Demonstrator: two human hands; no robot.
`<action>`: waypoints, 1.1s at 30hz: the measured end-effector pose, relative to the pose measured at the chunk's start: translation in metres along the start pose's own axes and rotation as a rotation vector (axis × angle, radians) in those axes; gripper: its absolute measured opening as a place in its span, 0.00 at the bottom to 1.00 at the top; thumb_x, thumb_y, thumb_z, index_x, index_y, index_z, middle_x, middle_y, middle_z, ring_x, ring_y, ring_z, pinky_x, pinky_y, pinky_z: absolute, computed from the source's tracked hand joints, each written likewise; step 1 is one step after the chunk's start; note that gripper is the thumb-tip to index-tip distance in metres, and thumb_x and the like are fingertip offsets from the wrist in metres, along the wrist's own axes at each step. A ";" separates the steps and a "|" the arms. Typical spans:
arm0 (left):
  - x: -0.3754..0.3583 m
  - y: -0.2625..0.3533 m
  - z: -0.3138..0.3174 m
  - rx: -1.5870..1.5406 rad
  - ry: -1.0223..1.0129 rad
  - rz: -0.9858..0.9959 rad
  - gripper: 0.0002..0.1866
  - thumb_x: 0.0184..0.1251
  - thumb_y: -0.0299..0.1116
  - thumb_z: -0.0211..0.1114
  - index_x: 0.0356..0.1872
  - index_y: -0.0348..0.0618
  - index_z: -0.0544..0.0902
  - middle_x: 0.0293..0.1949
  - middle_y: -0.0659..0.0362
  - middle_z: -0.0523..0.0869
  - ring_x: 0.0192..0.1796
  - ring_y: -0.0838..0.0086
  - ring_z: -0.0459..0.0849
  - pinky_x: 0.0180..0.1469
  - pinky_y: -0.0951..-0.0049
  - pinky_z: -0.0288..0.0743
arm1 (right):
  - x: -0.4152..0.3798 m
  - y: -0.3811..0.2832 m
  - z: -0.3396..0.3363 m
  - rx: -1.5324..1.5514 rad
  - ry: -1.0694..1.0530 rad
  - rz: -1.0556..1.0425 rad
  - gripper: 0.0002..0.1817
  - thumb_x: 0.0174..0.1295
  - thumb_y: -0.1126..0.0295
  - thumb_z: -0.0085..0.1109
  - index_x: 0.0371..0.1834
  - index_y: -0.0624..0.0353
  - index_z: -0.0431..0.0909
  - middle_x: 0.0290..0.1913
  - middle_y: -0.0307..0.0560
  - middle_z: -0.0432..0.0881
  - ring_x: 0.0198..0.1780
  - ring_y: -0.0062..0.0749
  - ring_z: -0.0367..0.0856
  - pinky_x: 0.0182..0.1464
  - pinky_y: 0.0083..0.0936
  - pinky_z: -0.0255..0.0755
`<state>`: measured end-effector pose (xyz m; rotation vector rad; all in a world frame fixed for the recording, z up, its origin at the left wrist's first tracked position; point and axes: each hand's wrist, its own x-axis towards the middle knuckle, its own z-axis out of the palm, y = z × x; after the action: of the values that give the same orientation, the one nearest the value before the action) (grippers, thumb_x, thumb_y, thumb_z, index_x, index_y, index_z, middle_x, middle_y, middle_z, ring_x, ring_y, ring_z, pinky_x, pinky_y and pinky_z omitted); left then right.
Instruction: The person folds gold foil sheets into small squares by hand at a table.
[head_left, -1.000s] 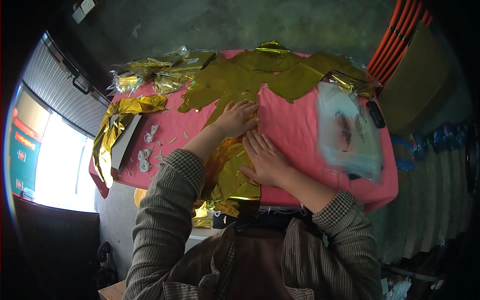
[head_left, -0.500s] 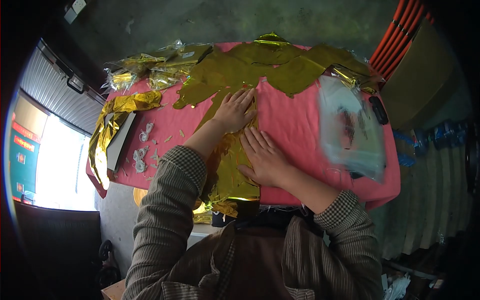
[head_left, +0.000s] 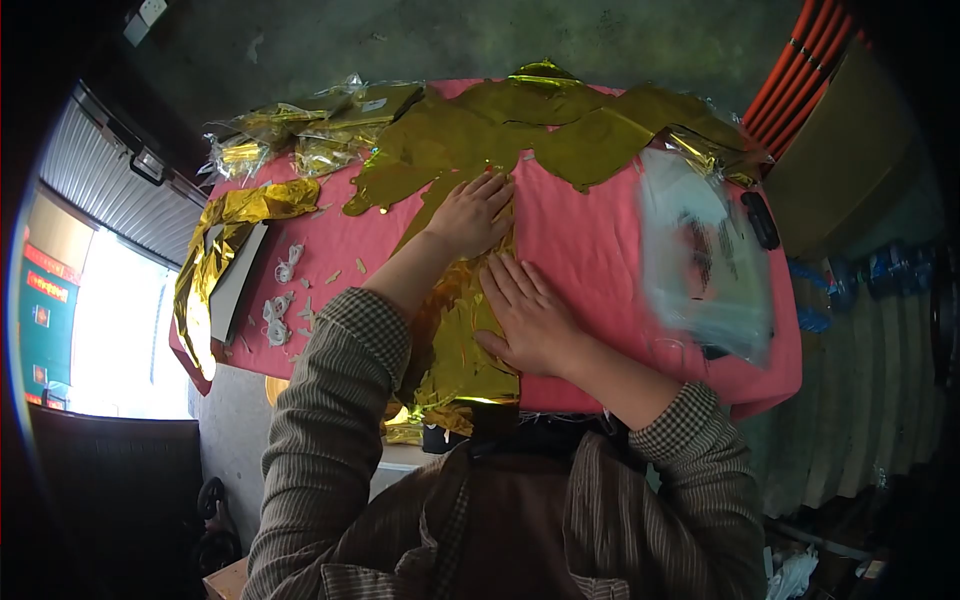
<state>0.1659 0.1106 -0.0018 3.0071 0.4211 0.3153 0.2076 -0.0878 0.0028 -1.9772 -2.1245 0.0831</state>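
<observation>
A gold foil sheet [head_left: 465, 345] lies along the middle of the pink-covered table [head_left: 590, 240], reaching to the near edge. My left hand [head_left: 472, 213] rests flat on its upper part, fingers pointing up and to the right. Lower down, my right hand [head_left: 530, 315] is spread flat, its fingertips and thumb over the foil's right edge and its palm partly on the cloth. Beyond both hands, a wide gold foil shape [head_left: 590, 145] with a wavy outline spreads across the far side.
Packets in clear plastic [head_left: 350, 125] lie far left. Crumpled gold foil [head_left: 215, 260] covers part of a flat board [head_left: 243, 275], near white string bundles [head_left: 277, 308]. On the right are clear plastic bags [head_left: 705, 260] and a black object [head_left: 760, 221].
My left hand stays on the foil, its fingers drawn slightly closer together. My right hand has hardly moved.
</observation>
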 end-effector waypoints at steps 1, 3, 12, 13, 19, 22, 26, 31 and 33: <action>0.000 0.000 0.001 -0.001 -0.002 0.000 0.28 0.69 0.47 0.45 0.66 0.46 0.62 0.67 0.53 0.63 0.70 0.59 0.58 0.69 0.60 0.52 | 0.000 0.000 -0.001 0.000 -0.008 -0.001 0.41 0.63 0.45 0.41 0.69 0.70 0.49 0.71 0.64 0.48 0.74 0.49 0.41 0.73 0.40 0.33; -0.001 0.000 0.003 0.022 0.000 -0.010 0.28 0.70 0.49 0.44 0.67 0.47 0.61 0.68 0.54 0.62 0.70 0.60 0.57 0.70 0.60 0.50 | 0.000 0.000 0.002 0.006 0.000 0.001 0.42 0.63 0.45 0.42 0.69 0.70 0.49 0.71 0.64 0.48 0.74 0.49 0.41 0.73 0.40 0.32; -0.006 0.002 0.004 0.028 -0.043 -0.047 0.30 0.71 0.52 0.41 0.69 0.51 0.57 0.70 0.57 0.57 0.72 0.62 0.52 0.71 0.58 0.45 | 0.003 0.003 -0.005 0.049 -0.027 -0.002 0.42 0.62 0.46 0.44 0.68 0.70 0.50 0.71 0.63 0.47 0.74 0.48 0.40 0.73 0.40 0.32; -0.006 0.001 0.005 0.028 -0.045 -0.048 0.30 0.71 0.52 0.41 0.69 0.51 0.57 0.70 0.57 0.57 0.72 0.62 0.52 0.71 0.58 0.45 | 0.003 0.003 -0.007 0.073 -0.046 0.008 0.42 0.62 0.46 0.45 0.68 0.70 0.50 0.72 0.63 0.47 0.74 0.48 0.40 0.73 0.40 0.32; -0.006 0.001 0.007 0.035 -0.030 -0.045 0.29 0.71 0.51 0.41 0.69 0.51 0.57 0.70 0.56 0.57 0.72 0.62 0.53 0.71 0.57 0.45 | -0.001 -0.005 -0.002 0.129 -0.023 -0.106 0.42 0.61 0.45 0.45 0.68 0.69 0.51 0.72 0.62 0.47 0.74 0.47 0.40 0.73 0.39 0.34; -0.006 0.001 0.006 0.041 -0.013 -0.041 0.30 0.71 0.52 0.41 0.69 0.50 0.56 0.70 0.56 0.58 0.72 0.62 0.53 0.71 0.58 0.45 | -0.001 -0.005 0.000 0.094 -0.019 -0.111 0.42 0.62 0.45 0.44 0.69 0.68 0.50 0.72 0.62 0.47 0.74 0.47 0.41 0.73 0.38 0.34; -0.004 -0.008 0.010 -0.161 0.085 -0.049 0.30 0.69 0.53 0.44 0.68 0.50 0.58 0.70 0.55 0.57 0.72 0.62 0.53 0.71 0.57 0.47 | -0.001 -0.005 0.001 0.067 -0.024 -0.107 0.42 0.62 0.44 0.43 0.69 0.67 0.50 0.72 0.61 0.48 0.74 0.47 0.42 0.73 0.38 0.35; -0.026 -0.019 -0.032 -0.208 0.111 -0.031 0.26 0.64 0.45 0.55 0.61 0.44 0.68 0.67 0.48 0.62 0.68 0.55 0.62 0.66 0.57 0.59 | -0.002 -0.005 0.001 0.065 -0.017 -0.125 0.41 0.61 0.46 0.45 0.69 0.68 0.50 0.72 0.61 0.48 0.74 0.46 0.42 0.73 0.38 0.36; -0.054 -0.003 -0.069 -0.380 -0.180 -0.200 0.24 0.60 0.42 0.58 0.55 0.41 0.72 0.64 0.46 0.66 0.65 0.52 0.65 0.63 0.58 0.63 | -0.001 -0.004 0.000 0.064 0.005 -0.146 0.41 0.61 0.46 0.45 0.69 0.68 0.51 0.72 0.61 0.48 0.74 0.45 0.42 0.73 0.37 0.36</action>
<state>0.0993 0.1027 0.0548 2.5707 0.5667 0.0929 0.2041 -0.0893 0.0032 -1.7791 -2.2269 0.1194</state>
